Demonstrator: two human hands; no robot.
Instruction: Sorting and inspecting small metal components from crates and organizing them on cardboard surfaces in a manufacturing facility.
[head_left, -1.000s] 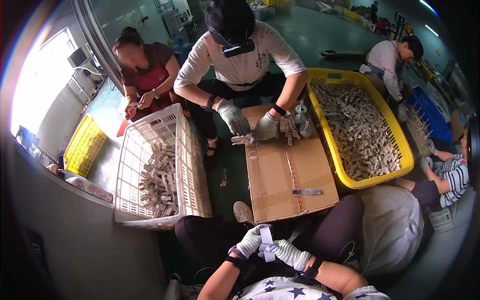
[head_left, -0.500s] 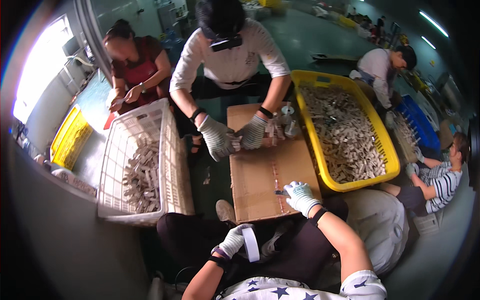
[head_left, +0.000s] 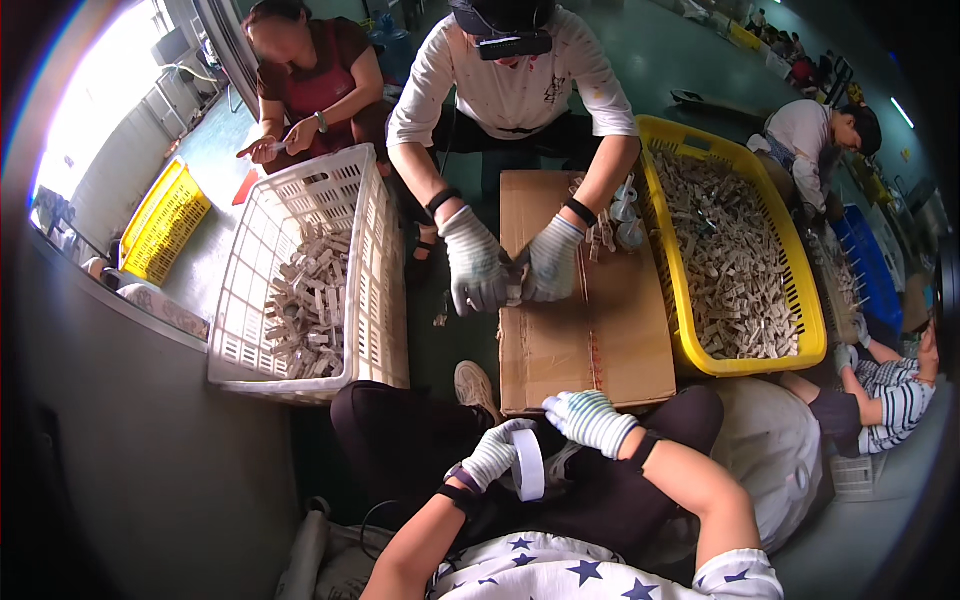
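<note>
My left hand (head_left: 490,456), in a striped knit glove, is closed round the edge of a roll of white tape (head_left: 530,468) held upright above my lap. Just right of the roll, my right hand (head_left: 590,422), gloved alike, is at the near edge of a closed cardboard box (head_left: 628,345). Its fingers are drawn together, and anything in them is hidden. Across the box, a co-worker's gloved hands (head_left: 515,265) pinch a small piece over the left side of the top. Clear plastic-looking parts (head_left: 628,215) lie at the box's far right.
A white crate (head_left: 285,375) with several small pale pieces stands left of the box. To the right is a yellow basket (head_left: 735,366) heaped with similar pieces, with a white sack (head_left: 765,430) nearer me. Other people work at the far left and far right.
My right hand has drawn back from the box top toward the near edge and the tape roll. The dark piece at its fingertips no longer shows. My left hand still holds the roll.
</note>
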